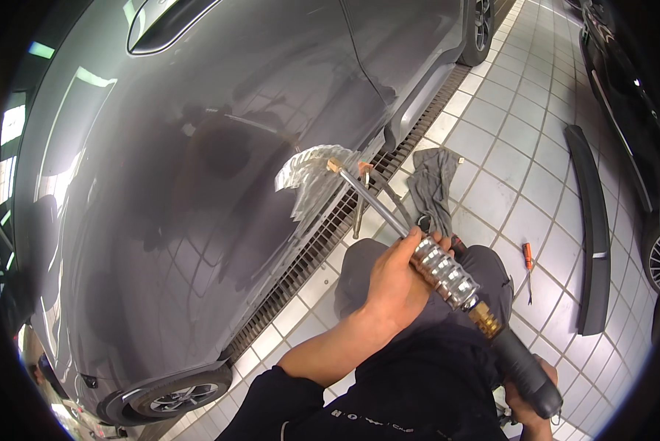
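Right hand (527, 400) mostly hidden behind the black grip at the puller's rear end and cut off by the lower edge; only a few knuckles showing, clenched on that grip. Left hand (397, 278) in plain view, fingers wrapped tight around the ribbed metal weight on the puller (447, 273). Palm side out of sight.

Long axis of the puller running diagonally: black grip at lower right near the body, thin steel shaft rising to upper left. Tip pointing at the grey car door (219, 169), meeting it at a bare sanded patch (311, 173). Whether the tip actually touches the metal hard to make out; a small tan piece sits at the end. Reflections on the door blurring the patch's edges.

Below the shaft, a drain grate (322, 242) along the car's sill. A thin metal rod (359, 209) beside the shaft, partly hidden by it. On the tiled floor (506, 147), a grey rag (433, 187), an orange screwdriver (528, 268), and a long black trim strip (591, 228). Second car (631, 110) at far right, cut off by the dark rim.
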The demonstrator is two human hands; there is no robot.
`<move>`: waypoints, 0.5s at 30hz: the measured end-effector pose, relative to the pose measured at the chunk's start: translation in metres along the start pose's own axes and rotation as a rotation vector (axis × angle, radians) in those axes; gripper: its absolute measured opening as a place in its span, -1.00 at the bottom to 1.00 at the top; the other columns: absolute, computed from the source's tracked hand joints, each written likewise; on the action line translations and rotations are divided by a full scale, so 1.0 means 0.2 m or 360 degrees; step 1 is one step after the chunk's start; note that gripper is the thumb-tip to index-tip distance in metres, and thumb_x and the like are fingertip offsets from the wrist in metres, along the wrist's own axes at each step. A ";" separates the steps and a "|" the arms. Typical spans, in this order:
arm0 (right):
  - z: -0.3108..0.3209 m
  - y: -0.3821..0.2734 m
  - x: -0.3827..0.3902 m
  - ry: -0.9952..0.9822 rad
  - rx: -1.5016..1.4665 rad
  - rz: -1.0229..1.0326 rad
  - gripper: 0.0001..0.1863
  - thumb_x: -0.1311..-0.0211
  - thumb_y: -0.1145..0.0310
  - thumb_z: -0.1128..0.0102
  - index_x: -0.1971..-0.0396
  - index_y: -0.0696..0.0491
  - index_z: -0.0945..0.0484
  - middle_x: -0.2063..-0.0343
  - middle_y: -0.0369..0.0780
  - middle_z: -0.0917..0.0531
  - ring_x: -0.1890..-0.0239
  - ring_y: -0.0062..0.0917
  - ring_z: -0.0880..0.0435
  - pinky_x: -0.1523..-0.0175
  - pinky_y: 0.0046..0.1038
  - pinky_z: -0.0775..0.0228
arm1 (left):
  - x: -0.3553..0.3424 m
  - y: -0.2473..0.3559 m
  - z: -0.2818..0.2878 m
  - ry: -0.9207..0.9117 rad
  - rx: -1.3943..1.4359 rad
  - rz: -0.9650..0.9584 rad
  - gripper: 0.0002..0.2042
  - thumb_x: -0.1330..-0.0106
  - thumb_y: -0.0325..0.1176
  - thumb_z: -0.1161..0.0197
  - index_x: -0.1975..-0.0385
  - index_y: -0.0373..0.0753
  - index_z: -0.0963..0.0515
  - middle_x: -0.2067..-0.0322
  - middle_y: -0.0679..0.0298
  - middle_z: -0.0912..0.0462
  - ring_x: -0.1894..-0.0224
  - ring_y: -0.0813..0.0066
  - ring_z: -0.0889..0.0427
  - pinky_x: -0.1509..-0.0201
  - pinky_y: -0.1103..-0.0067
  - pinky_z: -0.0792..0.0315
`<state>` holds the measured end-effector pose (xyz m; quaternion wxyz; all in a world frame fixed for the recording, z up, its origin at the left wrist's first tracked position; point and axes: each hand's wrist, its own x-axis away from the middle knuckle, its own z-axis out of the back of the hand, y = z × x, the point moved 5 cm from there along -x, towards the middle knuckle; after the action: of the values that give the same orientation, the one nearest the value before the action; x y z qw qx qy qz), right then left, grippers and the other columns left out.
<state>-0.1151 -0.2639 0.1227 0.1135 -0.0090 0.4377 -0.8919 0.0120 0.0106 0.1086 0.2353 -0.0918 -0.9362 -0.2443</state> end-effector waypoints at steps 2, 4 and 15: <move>0.01 -0.04 -0.03 0.0001 0.0052 0.0254 -0.79 0.16 0.49 -0.34 0.46 0.15 -0.52 0.53 -0.13 -0.61 0.51 -0.27 -0.61 0.37 -0.36 -0.44 | -0.01 -0.02 0.02 0.0090 0.0071 -0.0010 -0.80 -0.42 -0.24 -0.08 0.22 -0.26 -0.37 0.20 0.15 -0.49 0.12 0.29 -0.52 -0.10 0.30 -0.45; 0.00 -0.02 -0.05 0.0021 -0.0121 0.0350 -0.78 0.11 0.45 -0.35 0.44 0.15 -0.51 0.51 -0.12 -0.61 0.53 -0.26 -0.59 0.39 -0.33 -0.43 | -0.02 -0.04 0.05 0.0114 0.0073 0.0002 -0.82 -0.42 -0.23 -0.09 0.25 -0.21 -0.38 0.27 0.19 -0.51 0.16 0.31 -0.53 -0.05 0.32 -0.48; 0.02 -0.19 -0.16 0.0032 0.0184 0.0758 -0.77 0.19 0.36 -0.28 0.49 0.14 -0.52 0.47 -0.18 -0.63 0.55 -0.39 -0.55 0.42 -0.40 -0.36 | -0.03 0.00 0.08 0.0198 0.0019 0.0054 -0.76 -0.39 -0.16 -0.15 0.39 -0.17 -0.36 0.36 0.25 -0.54 0.31 0.32 -0.56 0.13 0.36 -0.53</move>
<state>-0.0914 -0.2386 0.1576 0.3166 0.1099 0.3769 -0.8635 0.0100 0.0187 0.0931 0.2978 -0.0908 -0.9195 -0.2399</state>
